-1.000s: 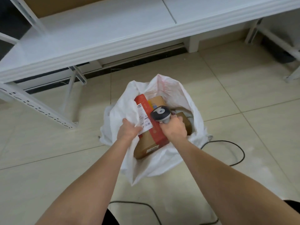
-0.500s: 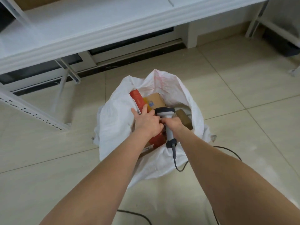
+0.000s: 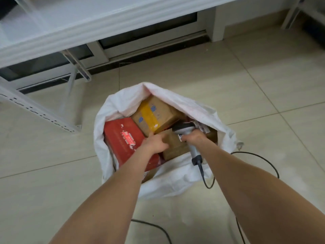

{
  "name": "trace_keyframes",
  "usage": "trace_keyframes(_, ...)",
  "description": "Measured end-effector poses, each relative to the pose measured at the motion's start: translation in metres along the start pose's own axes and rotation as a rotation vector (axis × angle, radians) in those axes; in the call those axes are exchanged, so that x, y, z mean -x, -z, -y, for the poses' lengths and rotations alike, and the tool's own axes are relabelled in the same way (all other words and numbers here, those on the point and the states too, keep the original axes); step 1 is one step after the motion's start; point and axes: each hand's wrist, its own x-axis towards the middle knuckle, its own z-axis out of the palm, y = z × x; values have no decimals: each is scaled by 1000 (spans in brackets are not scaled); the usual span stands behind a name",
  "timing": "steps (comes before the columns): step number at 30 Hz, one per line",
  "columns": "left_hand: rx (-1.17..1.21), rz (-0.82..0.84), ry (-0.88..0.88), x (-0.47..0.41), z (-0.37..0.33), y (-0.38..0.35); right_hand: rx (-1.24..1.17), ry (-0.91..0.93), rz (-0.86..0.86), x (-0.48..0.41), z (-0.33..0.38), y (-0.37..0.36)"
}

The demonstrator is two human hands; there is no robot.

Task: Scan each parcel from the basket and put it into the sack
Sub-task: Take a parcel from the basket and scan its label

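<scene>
Cardboard, stiff and probably light, the brown parcel point(image 3: 174, 147) sits in the sack point(image 3: 175, 182), left hand point(image 3: 154, 145) curled over its edge, a sound hold, right hand point(image 3: 195, 138) wrapped tight round the scanner point(image 3: 183, 129)

Parcel labels point(image 3: 129, 138) blurred, no text legible

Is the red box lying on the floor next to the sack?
No, the red box sits inside the white sack.
</scene>
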Motion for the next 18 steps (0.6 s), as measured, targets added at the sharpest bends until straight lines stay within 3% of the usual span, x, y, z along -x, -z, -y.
trace_keyframes(2, 334, -100, -25, -9, -23, -3, -56, -6, 19, -3, -5, 11)
trace_keyframes(5, 448, -234, 92, -32, -26, 10, -204, -22, -45, -8, -15, 30)
trace_keyframes(7, 462, -130, 86, -37, -33, 11, -258, -28, -114, -8, -18, 42)
trace_keyframes(10, 555, 109, -95, -41, -64, -3, -211, -45, -217, -5, -25, 68)
trace_keyframes(12, 508, 176, -187, -40, -86, -13, -174, -32, -286, -4, -34, 85)
trace_keyframes(14, 377, 45, -265, -37, -97, -14, -151, -33, -362, -1, -41, 91)
trace_keyframes(16, 88, -244, -279, -30, -89, -4, -204, -24, -382, 5, -38, 87)
trace_keyframes(18, -178, -553, -152, -21, -64, 9, -317, 35, -330, 8, -24, 75)
